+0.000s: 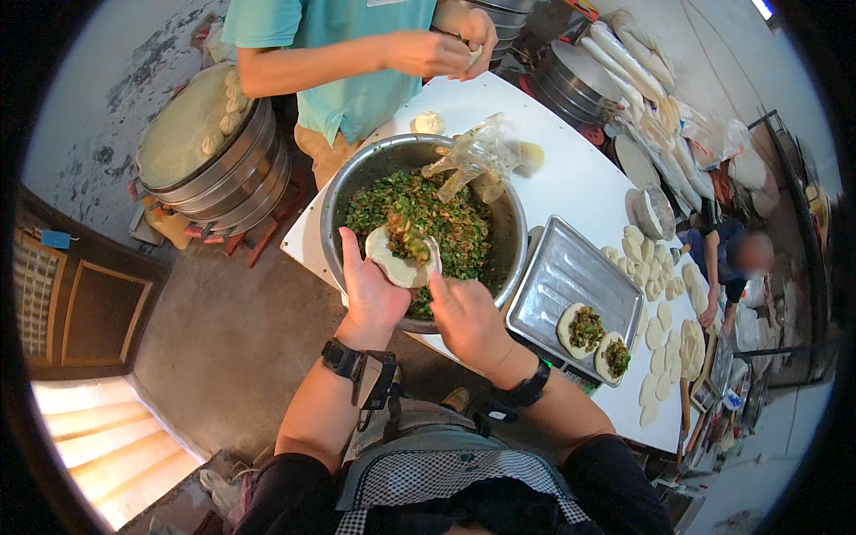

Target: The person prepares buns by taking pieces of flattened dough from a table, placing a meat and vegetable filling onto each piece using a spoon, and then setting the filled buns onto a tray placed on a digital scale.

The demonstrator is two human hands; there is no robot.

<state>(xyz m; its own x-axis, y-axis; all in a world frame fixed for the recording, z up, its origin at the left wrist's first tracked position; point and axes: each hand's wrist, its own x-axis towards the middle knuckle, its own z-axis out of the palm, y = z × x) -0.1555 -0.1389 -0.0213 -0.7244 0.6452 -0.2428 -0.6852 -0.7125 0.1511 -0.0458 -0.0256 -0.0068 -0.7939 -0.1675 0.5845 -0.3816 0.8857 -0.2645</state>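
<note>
My left hand (pixel 376 294) cradles a round dough wrapper (pixel 380 249) palm-up over the near side of a large steel bowl (pixel 326 214). A heap of chopped green and brown filling (pixel 406 237) sits on the wrapper. My right hand (pixel 471 321) grips a utensil, probably a spoon (pixel 433 255), whose end touches the heap; its handle is mostly hidden by my fingers. Chopped green filling (pixel 461 224) also fills much of the bowl. To the right, a metal tray (pixel 575 257) bears two flat wrappers topped with filling, one wrapper (pixel 567 331) partly beside the other (pixel 604 361).
A crumpled clear plastic glove (pixel 485 150) hangs over the bowl's far rim. Opposite, a co-worker's hands (pixel 461 50) pinch dough, near a pleated bun (pixel 429 122). Stacked steamers (pixel 221 180) stand left. Dough pieces (pixel 659 334) lie right on the white table (pixel 555 194), near another person (pixel 715 267).
</note>
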